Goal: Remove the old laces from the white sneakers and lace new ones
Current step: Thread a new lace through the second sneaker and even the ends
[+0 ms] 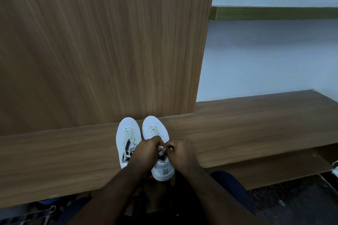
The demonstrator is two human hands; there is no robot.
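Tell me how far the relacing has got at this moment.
Early stage. Nothing looks finished: both sneakers are laced through the front eyelets. In hand: the left hand and right hand pinch the lace at the top of the right sneaker, apparently undoing it. The left sneaker has loose ends hanging. Left: pulling both laces out and threading new ones; none are visible.

Wood panel [91, 42] blocks behind sneakers [142, 139] (toes touching); desktop [256, 124] rightward open.
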